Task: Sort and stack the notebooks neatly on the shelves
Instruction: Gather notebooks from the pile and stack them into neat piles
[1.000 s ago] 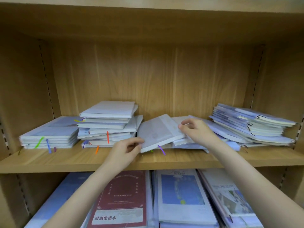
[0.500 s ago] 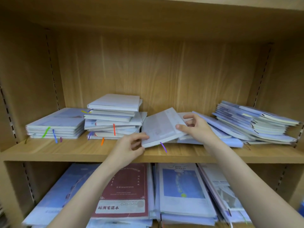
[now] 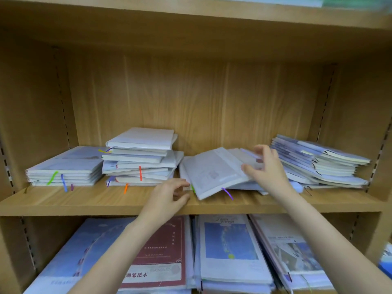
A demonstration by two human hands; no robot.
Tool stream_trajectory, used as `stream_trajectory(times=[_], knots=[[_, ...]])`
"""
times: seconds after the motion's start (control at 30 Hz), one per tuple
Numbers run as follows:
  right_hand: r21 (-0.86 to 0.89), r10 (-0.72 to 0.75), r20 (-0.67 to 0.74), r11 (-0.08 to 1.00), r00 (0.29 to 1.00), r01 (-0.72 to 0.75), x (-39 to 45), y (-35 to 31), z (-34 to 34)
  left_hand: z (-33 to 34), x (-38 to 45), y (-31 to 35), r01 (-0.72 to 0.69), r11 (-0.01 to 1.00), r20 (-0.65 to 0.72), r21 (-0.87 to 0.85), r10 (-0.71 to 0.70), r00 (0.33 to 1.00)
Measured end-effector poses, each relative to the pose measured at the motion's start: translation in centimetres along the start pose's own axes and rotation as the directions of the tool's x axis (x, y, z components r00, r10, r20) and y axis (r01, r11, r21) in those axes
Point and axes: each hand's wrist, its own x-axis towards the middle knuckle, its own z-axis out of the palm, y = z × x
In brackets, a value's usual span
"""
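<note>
A light wooden bookcase fills the view, and the middle shelf [image 3: 63,200] carries four piles of pale notebooks. At the far left sits a tidy flat stack [image 3: 63,168]; beside it a taller, skewed stack [image 3: 140,158] with orange and purple ribbon markers hanging over the edge; at the far right a fanned, slumping pile [image 3: 318,162].

Between these lies the tilted notebook [image 3: 214,172], propped on a few others, its near corner low at the shelf front and its far side raised. Its long axis runs from the front edge back toward the rear panel, angled a little rightward, with a purple ribbon [image 3: 227,193] trailing from the near end.

The right hand [image 3: 265,168] rests on its right edge, thumb on the cover and fingers spread loosely over the books behind; whether it truly pinches the cover I cannot tell, as the fingers blur. The left hand [image 3: 167,198] hovers just off the near left corner, fingers curled half open, holding nothing.

The book looks light, with a stiff cover that is likely slick, so it would probably slide. Taking both long edges should keep it closed and flat.
</note>
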Motion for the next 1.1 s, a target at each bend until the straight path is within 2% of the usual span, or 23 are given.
stream_trajectory(times=[0.03,0.1,0.17,0.2,0.27,0.37,0.47,0.53,0.67,0.73,0.77,0.83,0.9,1.0,1.1], knots=[[-0.107,-0.128,0.062,0.985,0.99,0.134,-0.2,-0.1,-0.4,0.0,-0.1,0.0,-0.017,0.999,0.009,0.033,0.016,1.0],[-0.177,-0.3,0.302,0.915,0.905,0.362,-0.5,-0.5,-0.8,0.0,-0.3,0.0,-0.043,0.994,0.02,0.096,0.042,0.999],[-0.272,-0.288,0.517,0.837,0.806,0.474,-1.2,-0.8,-0.4,-0.1,-0.4,0.0,-0.058,0.991,0.025,0.119,0.055,0.998],[-0.341,-0.288,0.548,0.78,0.785,0.525,-1.3,-0.4,0.0,-0.1,-0.4,0.0,-0.065,0.99,0.026,0.127,0.063,0.998],[-0.383,-0.39,0.473,0.717,0.79,0.583,-1.5,0.7,1.3,-0.2,-0.6,0.0,-0.073,0.987,0.032,0.143,0.07,0.997],[-0.351,-0.495,0.292,0.74,0.818,0.573,-2.0,1.2,2.4,-0.4,-0.7,0.2,-0.089,0.983,0.075,0.16,0.078,0.994],[-0.399,-0.606,0.174,0.677,0.776,0.619,-1.5,0.9,1.7,-0.9,-0.4,0.1,-0.118,0.976,0.177,0.184,0.085,0.981],[-0.431,-0.657,0.046,0.666,0.752,0.609,-0.2,0.0,0.3,-1.4,0.0,0.0,-0.113,0.977,0.208,0.182,0.074,0.975],[-0.624,-0.712,-0.131,0.6,0.69,0.501,1.9,-0.9,-2.8,-1.3,0.9,0.7,-0.123,0.978,0.117,0.166,0.105,0.988],[-0.646,-0.697,-0.127,0.598,0.705,0.474,2.0,-0.1,-3.7,-0.6,1.2,1.4,-0.151,0.978,0.065,0.142,0.143,0.988],[-0.645,-0.692,-0.083,0.587,0.717,0.49,1.8,0.6,-3.8,-0.1,1.5,1.8,-0.169,0.977,0.054,0.127,0.163,0.985],[-0.626,-0.656,0.081,0.553,0.751,0.55,0.9,2.8,-3.5,1.3,2.0,2.8,-0.197,0.977,0.07,0.086,0.192,0.979],[-0.574,-0.57,0.193,0.595,0.799,0.563,-0.3,5.2,-2.9,2.8,2.3,4.0,-0.199,0.979,0.098,0.031,0.195,0.976],[-0.53,-0.464,0.14,0.711,0.875,0.462,-1.3,7.7,-2.2,4.5,2.5,5.2,-0.159,0.987,0.109,-0.025,0.161,0.981],[-0.577,-0.498,0.047,0.694,0.866,0.43,-2.2,8.3,-0.7,5.3,2.7,5.3,-0.144,0.988,0.092,-0.06,0.149,0.985]])
